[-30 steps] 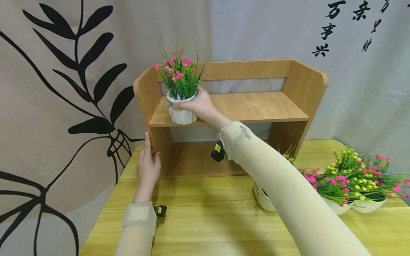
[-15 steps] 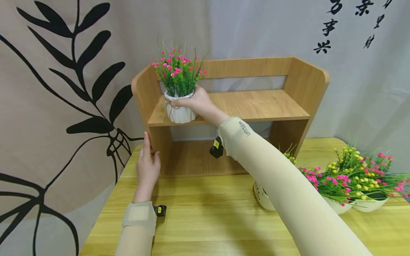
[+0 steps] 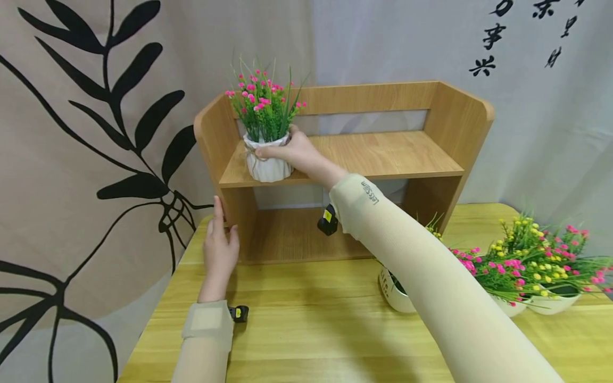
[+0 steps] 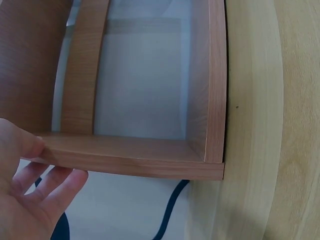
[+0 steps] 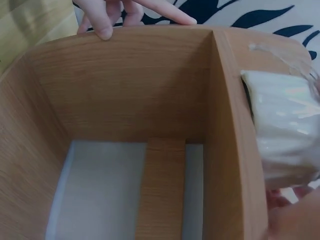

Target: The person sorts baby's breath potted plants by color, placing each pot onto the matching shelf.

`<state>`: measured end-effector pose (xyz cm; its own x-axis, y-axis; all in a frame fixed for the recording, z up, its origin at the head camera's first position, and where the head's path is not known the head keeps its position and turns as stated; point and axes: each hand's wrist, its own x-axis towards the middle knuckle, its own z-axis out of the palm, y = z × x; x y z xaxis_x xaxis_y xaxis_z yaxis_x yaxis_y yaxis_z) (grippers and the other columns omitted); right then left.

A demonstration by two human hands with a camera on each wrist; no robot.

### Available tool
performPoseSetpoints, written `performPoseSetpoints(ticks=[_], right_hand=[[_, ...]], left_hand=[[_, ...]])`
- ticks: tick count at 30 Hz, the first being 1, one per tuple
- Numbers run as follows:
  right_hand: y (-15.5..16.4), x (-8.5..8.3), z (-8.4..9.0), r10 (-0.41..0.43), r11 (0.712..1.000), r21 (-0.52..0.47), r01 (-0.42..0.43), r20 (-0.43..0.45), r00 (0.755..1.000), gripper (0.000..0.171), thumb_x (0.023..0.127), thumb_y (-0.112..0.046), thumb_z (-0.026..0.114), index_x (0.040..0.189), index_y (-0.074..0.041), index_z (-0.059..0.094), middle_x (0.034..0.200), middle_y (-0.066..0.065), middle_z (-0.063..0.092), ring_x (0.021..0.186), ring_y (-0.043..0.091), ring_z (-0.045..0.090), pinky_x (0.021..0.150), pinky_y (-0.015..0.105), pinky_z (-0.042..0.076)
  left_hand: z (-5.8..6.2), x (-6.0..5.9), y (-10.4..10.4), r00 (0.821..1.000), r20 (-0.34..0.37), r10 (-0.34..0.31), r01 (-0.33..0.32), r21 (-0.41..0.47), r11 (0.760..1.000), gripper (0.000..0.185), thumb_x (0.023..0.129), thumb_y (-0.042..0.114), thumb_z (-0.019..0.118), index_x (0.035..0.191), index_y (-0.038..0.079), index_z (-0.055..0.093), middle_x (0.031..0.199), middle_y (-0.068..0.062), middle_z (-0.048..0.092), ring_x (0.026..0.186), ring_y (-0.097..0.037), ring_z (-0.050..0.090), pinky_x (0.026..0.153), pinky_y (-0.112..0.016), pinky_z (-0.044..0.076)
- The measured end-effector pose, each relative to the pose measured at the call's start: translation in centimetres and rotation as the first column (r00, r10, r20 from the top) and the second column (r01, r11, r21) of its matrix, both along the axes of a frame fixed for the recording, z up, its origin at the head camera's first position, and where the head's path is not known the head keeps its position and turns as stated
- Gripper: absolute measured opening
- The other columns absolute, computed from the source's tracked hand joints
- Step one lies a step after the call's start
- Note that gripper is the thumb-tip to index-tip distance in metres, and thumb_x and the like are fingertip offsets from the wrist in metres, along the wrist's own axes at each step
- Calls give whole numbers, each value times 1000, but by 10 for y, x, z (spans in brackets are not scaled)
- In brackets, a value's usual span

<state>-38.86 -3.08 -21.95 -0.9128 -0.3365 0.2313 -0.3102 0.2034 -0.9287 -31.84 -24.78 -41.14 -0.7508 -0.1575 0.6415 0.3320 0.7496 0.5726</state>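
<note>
At upper centre the right hand [image 3: 294,153] grips the white pot of pink flowers [image 3: 266,162], set on the wooden shelf [image 3: 383,154] but unreleased, while the left hand [image 3: 220,250], fingers straight, steadies the shelf's side; other pots [image 3: 503,306] wait at lower right on the surface [image 3: 311,330].

A staged home-decor corner, like a small display or studio set. A pale wooden counter [image 3: 306,330] carries a two-level wooden desktop shelf [image 3: 373,154] and several white pots of artificial pink and yellow flowers [image 3: 522,266]. Behind hang fabric backdrops: a beige cloth printed with large black leaves [image 3: 110,106], and a grey cloth with black brush calligraphy [image 3: 493,37].
</note>
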Motion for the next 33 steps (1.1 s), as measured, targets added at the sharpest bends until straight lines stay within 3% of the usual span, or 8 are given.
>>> performPoseSetpoints(ticks=[8, 15, 19, 26, 33], right_hand=[[7, 2, -1, -34, 999, 7, 35, -44, 998, 85, 77, -35, 81, 143, -6, 36, 129, 8, 53, 116, 18, 52, 100, 29, 44], [12, 0, -1, -18, 999, 46, 18, -5, 1000, 82, 81, -41, 77, 146, -6, 40, 140, 6, 50, 127, 16, 45, 106, 30, 39], [11, 0, 0, -29, 998, 56, 28, 1, 1000, 82, 81, -42, 77, 146, -5, 40, 137, 6, 52, 124, 16, 48, 103, 28, 42], [12, -1, -3, -55, 997, -58, 55, 0, 999, 79, 84, -31, 77, 143, 0, 35, 137, 14, 49, 122, 21, 50, 96, 25, 47], [12, -6, -7, -38, 994, -102, 39, 14, 999, 76, 86, -28, 75, 145, 1, 35, 137, 13, 52, 119, 21, 54, 94, 25, 49]], left_hand=[[1, -1, 0, 1000, -4, -5, 5, 0, 1000, 87, 94, -3, 56, 157, 31, 7, 127, -30, 46, 105, -46, 55, 79, -55, 53], [1, -1, 1, 1000, 6, 0, 0, 4, 1000, 84, 94, -2, 56, 157, 28, 8, 128, -30, 46, 108, -46, 54, 82, -56, 53], [1, -1, 1, 1000, 11, 7, -7, 8, 1000, 84, 95, -2, 56, 157, 28, 8, 129, -29, 46, 111, -46, 53, 83, -57, 53], [1, -1, 2, 1000, 14, 11, -11, 8, 1000, 86, 95, -2, 56, 157, 32, 6, 130, -29, 45, 110, -46, 53, 82, -57, 53], [-1, -1, 1, 1000, 10, 8, -8, 8, 1000, 88, 95, -2, 56, 157, 33, 5, 128, -29, 46, 111, -46, 53, 82, -58, 52]])
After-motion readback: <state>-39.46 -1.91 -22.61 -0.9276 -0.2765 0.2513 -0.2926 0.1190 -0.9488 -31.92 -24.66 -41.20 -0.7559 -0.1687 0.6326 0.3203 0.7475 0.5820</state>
